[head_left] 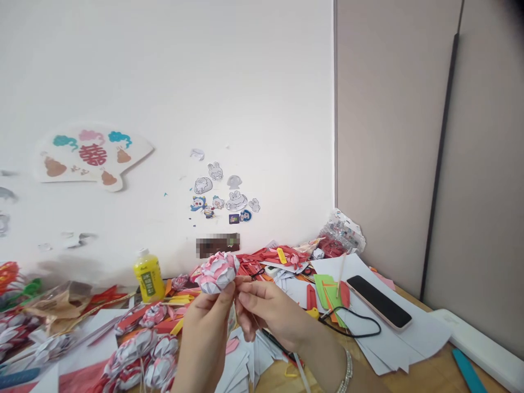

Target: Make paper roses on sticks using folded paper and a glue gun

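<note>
A pink and white paper flower is held up in front of me above the cluttered table. My left hand is closed round its lower side, the thumb pressed against the base. My right hand is just to the right, its fingers bent together close under the flower; whether they grip a stem or a petal is hidden. Below and left of my hands lie several finished-looking paper flowers in white, pink and red, some on thin sticks. Cut white paper pieces lie beneath my right hand.
A yellow bottle stands at the back left. Red paper strips are heaped along the wall. On the right, a phone lies on white sheets, near green paper pieces, a black cord and a teal strip.
</note>
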Action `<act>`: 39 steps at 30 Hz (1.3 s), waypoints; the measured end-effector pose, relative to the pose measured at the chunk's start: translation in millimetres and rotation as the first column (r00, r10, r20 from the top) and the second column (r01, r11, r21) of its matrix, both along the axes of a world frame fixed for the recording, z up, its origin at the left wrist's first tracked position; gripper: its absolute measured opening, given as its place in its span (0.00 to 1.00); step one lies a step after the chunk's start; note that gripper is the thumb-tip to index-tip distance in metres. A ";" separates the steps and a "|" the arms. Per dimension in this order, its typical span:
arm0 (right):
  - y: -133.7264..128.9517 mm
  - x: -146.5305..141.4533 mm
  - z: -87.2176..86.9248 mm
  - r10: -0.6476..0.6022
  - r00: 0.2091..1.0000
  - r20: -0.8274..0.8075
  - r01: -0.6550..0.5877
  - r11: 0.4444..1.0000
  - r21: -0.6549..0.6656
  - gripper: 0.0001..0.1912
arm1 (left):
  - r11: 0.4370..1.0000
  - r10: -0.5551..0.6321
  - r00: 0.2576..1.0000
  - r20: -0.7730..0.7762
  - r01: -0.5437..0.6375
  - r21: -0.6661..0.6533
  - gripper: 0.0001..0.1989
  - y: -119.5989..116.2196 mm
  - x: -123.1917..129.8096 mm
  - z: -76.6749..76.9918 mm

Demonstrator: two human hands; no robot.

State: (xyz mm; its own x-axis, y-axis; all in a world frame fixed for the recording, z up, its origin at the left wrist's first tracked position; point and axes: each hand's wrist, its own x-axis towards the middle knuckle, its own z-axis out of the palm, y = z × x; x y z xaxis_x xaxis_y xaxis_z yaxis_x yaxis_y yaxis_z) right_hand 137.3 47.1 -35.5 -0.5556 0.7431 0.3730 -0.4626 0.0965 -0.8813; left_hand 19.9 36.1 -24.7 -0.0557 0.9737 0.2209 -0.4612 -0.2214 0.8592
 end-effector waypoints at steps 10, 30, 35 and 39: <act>-2.0 -12.3 -13.9 -0.100 0.995 0.021 0.092 0.970 0.225 0.18 | 0.985 0.168 0.977 0.131 -0.160 -0.071 0.19 -8.3 -5.3 16.0; -14.7 -50.5 -29.4 -0.062 0.943 -0.328 0.044 0.997 -0.060 0.20 | 0.985 0.161 0.985 0.062 -0.157 -0.067 0.16 -6.9 -2.3 7.8; -7.8 -45.0 -27.4 -0.257 0.946 -0.200 0.246 0.966 -0.080 0.23 | 0.997 0.033 0.998 -0.055 -0.037 -0.065 0.19 4.0 -17.0 12.6; 1.8 -19.3 -15.1 -0.419 0.907 0.036 0.413 0.904 0.113 0.22 | 0.997 -0.054 0.998 -0.037 0.052 -0.052 0.35 17.3 -34.1 13.7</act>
State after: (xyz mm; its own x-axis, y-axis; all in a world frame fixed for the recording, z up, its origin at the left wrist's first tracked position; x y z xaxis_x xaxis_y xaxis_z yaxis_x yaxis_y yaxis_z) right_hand 118.0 48.9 -50.6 -0.2267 0.8715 0.4348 -0.3095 0.3588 -0.8806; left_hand -14.3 53.4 -11.0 0.0035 0.9852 0.1716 -0.4380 -0.1527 0.8859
